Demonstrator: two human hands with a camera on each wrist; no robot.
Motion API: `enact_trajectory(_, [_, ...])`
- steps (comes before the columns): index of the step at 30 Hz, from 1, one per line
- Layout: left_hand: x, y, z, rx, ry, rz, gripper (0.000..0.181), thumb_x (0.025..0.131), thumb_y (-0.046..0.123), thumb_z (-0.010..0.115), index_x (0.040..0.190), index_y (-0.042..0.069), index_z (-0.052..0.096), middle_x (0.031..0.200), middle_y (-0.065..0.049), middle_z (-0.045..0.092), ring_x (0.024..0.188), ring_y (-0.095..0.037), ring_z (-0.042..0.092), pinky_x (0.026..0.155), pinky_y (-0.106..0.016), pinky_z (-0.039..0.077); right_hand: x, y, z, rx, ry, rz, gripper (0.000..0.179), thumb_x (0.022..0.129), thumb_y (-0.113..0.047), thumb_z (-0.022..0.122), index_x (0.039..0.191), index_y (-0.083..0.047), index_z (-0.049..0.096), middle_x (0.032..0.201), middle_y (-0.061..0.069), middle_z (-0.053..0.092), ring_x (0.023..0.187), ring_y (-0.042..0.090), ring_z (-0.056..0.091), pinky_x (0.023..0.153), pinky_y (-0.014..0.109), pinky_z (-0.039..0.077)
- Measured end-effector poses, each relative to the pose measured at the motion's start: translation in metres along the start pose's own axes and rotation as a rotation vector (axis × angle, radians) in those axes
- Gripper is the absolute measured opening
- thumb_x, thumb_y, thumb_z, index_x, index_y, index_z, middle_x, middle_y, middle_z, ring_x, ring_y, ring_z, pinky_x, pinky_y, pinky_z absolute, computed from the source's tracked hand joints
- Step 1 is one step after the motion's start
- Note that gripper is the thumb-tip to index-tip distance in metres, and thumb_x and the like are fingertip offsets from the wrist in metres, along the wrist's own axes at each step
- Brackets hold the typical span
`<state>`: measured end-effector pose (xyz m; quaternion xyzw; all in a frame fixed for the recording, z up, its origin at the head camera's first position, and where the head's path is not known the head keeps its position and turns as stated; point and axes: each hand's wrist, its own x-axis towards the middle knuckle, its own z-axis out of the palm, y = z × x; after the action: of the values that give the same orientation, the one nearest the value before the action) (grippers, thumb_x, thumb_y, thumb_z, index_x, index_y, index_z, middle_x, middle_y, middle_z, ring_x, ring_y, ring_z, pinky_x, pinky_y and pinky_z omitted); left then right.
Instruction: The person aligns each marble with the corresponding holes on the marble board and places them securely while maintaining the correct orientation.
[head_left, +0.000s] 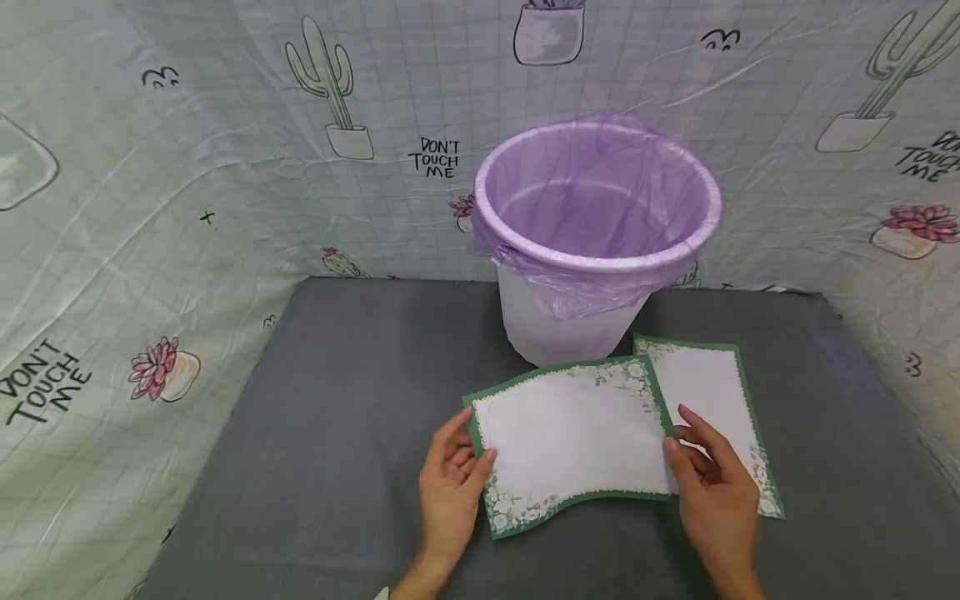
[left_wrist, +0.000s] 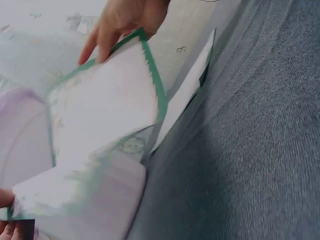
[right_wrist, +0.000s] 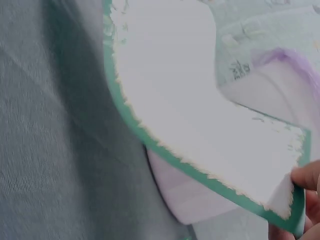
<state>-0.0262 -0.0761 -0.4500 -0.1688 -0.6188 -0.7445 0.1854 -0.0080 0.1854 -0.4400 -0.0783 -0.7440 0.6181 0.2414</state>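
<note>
A sheet of paper (head_left: 573, 433) with a green edge and a printed floral border is held up above the table, bowed in a gentle wave. My left hand (head_left: 452, 483) pinches its left edge between thumb and fingers. At the opposite edge my right hand (head_left: 716, 492) pinches it the same way. A second sheet (head_left: 708, 392) of the same design lies on the table, partly behind the right hand and the held sheet. In the right wrist view the held paper (right_wrist: 165, 100) curves strongly, with right-hand fingertips (right_wrist: 307, 176) on its corner.
A white bin (head_left: 566, 333) lined with a thin purple bag (head_left: 600, 192) stands just behind the sheets. Dark grey cloth covers the table (head_left: 337, 417). Fabric walls (head_left: 225, 208) printed with cacti and lettering enclose the back and both sides.
</note>
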Motion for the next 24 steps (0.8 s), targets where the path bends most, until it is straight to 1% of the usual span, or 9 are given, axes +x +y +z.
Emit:
enact_trajectory(4, [0.003,0.006,0.011,0.112,-0.043,0.078,0.042,0.077,-0.022,0.053,0.117,-0.009,0.049,0.060,-0.012,0.036,0.043,-0.008,0.024,0.037,-0.019,0.029,-0.008,-0.004,0.010,-0.032,-0.093,-0.067,0.045,0.078,0.012,0.060,0.120,-0.001,0.054,0.099,0.012,0.058,0.082,0.014,0.061,0.069,0.018,0.048])
enact_trajectory(8, [0.003,0.009,0.022,0.128,-0.098,0.114,0.039,0.078,-0.023,0.051,0.113,-0.008,0.054,0.057,-0.008,0.040,0.039,-0.003,0.022,0.034,-0.015,0.026,-0.014,-0.005,0.019,-0.031,-0.173,-0.193,0.045,0.076,0.014,0.061,0.120,0.002,0.053,0.095,0.015,0.060,0.081,0.015,0.061,0.067,0.019,0.048])
enact_trajectory(10, [0.003,0.012,0.027,0.103,-0.127,0.094,0.042,0.079,-0.022,0.049,0.118,-0.008,0.050,0.058,-0.010,0.040,0.040,-0.003,0.023,0.035,-0.016,0.029,-0.016,-0.005,0.024,-0.028,-0.203,-0.257,0.046,0.075,0.015,0.062,0.118,0.004,0.053,0.095,0.016,0.061,0.080,0.015,0.062,0.068,0.019,0.048])
enact_trajectory(12, [0.004,0.015,0.032,0.083,-0.136,0.060,0.047,0.080,-0.022,0.048,0.125,-0.008,0.043,0.066,-0.012,0.048,0.048,-0.007,0.042,0.043,-0.018,0.041,-0.018,-0.006,0.029,-0.015,-0.226,-0.310,0.046,0.073,0.017,0.063,0.117,0.005,0.054,0.096,0.016,0.062,0.080,0.016,0.062,0.069,0.019,0.048])
enact_trajectory(14, [0.004,0.019,0.037,0.047,-0.136,0.029,0.053,0.081,-0.022,0.046,0.131,-0.008,0.035,0.090,-0.022,0.055,0.074,-0.020,0.058,0.057,-0.025,0.049,-0.021,-0.009,0.034,0.000,-0.249,-0.360,0.047,0.071,0.018,0.063,0.115,0.006,0.055,0.097,0.015,0.063,0.081,0.017,0.062,0.070,0.020,0.048])
enact_trajectory(15, [0.004,0.020,0.040,0.028,-0.131,0.017,0.055,0.081,-0.023,0.044,0.132,-0.008,0.032,0.106,-0.027,0.052,0.090,-0.028,0.057,0.065,-0.030,0.050,-0.022,-0.011,0.037,0.021,-0.261,-0.383,0.046,0.070,0.020,0.063,0.114,0.007,0.056,0.097,0.016,0.063,0.081,0.018,0.063,0.070,0.020,0.048])
enact_trajectory(17, [0.005,0.023,0.045,0.011,-0.110,0.015,0.056,0.081,-0.024,0.042,0.133,-0.008,0.030,0.127,-0.030,0.039,0.107,-0.038,0.047,0.071,-0.035,0.048,-0.026,-0.018,0.043,0.067,-0.284,-0.419,0.046,0.068,0.022,0.063,0.111,0.009,0.056,0.095,0.018,0.064,0.081,0.020,0.063,0.071,0.020,0.048])
enact_trajectory(21, [0.004,0.026,0.053,-0.030,-0.094,0.016,0.057,0.081,-0.025,0.039,0.134,-0.009,0.025,0.129,-0.031,0.035,0.108,-0.042,0.044,0.075,-0.038,0.048,-0.032,-0.029,0.053,0.119,-0.332,-0.478,0.044,0.065,0.023,0.064,0.107,0.011,0.057,0.092,0.020,0.064,0.082,0.023,0.063,0.075,0.021,0.047])
enact_trajectory(24, [0.002,0.026,0.058,-0.021,-0.080,-0.024,0.059,0.083,-0.020,0.044,0.136,-0.006,0.022,0.130,-0.029,0.036,0.110,-0.041,0.044,0.077,-0.039,0.047,-0.035,-0.032,0.058,0.112,-0.345,-0.515,0.044,0.064,0.022,0.065,0.106,0.011,0.058,0.094,0.020,0.064,0.084,0.024,0.063,0.078,0.021,0.046])
